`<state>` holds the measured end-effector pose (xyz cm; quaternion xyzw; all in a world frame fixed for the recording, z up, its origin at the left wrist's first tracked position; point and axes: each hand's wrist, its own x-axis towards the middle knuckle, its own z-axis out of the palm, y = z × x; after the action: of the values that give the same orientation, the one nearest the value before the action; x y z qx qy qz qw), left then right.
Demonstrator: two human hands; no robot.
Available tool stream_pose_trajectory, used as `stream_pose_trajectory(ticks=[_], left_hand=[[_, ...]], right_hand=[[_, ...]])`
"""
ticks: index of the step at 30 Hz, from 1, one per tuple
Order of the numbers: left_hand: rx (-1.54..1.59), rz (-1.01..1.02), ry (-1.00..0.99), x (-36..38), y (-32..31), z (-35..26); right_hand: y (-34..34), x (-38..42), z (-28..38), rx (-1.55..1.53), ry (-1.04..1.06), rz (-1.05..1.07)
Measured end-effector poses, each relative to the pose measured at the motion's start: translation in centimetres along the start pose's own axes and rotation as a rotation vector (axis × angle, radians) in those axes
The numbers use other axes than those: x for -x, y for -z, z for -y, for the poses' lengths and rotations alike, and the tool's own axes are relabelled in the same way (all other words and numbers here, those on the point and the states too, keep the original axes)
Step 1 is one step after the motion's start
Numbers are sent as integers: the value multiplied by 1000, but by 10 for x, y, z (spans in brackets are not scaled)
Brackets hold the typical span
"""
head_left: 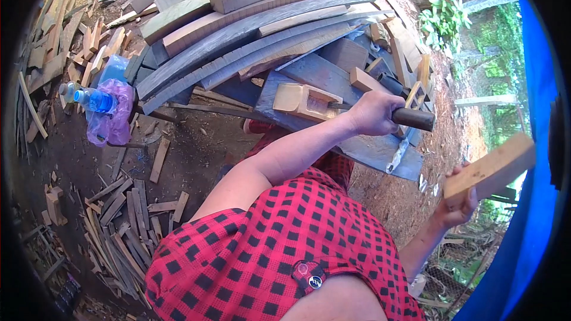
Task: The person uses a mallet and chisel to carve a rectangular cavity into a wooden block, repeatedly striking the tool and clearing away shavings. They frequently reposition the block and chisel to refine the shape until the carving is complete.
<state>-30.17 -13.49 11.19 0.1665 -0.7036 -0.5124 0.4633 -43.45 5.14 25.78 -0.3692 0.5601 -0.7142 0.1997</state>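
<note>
My left hand [375,113] is wrapped around a chisel [414,119] with a thick dark handle. Its blade reaches into the hollow of a carved pale wooden block [306,101], which lies on a grey plank bench [351,142]. Off to the lower right, my right hand [459,205] grips a chunky rectangular wood block [491,169], raised and apart from the chisel.
Long wooden beams [250,30] are stacked beyond the bench, with offcuts around the bench top. At left hang or stand plastic bottles [95,100] and a pink plastic bag [119,113]. Scrap sticks [122,232] cover the ground. A blue tarp [535,220] is at right.
</note>
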Motion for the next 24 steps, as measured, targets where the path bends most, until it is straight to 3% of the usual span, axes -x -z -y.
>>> stream_pose_trajectory(ticks=[2, 3, 6, 8, 10, 14, 15, 16, 18, 19, 22, 24], left_hand=[[-22, 6, -7, 0, 1, -1], [-47, 12, -9, 0, 2, -1], [-33, 1, -24, -1, 1, 1], [-31, 0, -26, 0, 0, 3], [-29, -3, -32, 0, -2, 4], [-56, 11, -34, 1, -3, 2], [-68, 5, -50, 1, -3, 0], [-70, 6, -50, 3, -4, -1], [-87, 20, -52, 5, -4, 0], [-87, 21, -49, 6, -2, -1], [-72, 37, -37, 6, -1, -3], [-104, 46, -75, 8, -2, -2]], right_hand=[[9, 1, -30, 146, 42, 96], [6, 12, -33, 519, -112, 185], [-5, 11, -17, 535, -202, 270], [-3, 2, -2, 544, -100, 251], [-6, 0, 10, 168, -3, 10], [13, -5, -29, 48, 162, 102], [12, 5, -41, 309, 10, 124], [12, 7, -40, 307, 10, 125], [6, 8, -26, 625, -113, 280], [-8, 9, -15, 513, -38, 175], [31, -2, 1, 422, 7, 121], [19, 3, -9, 286, 40, 97]])
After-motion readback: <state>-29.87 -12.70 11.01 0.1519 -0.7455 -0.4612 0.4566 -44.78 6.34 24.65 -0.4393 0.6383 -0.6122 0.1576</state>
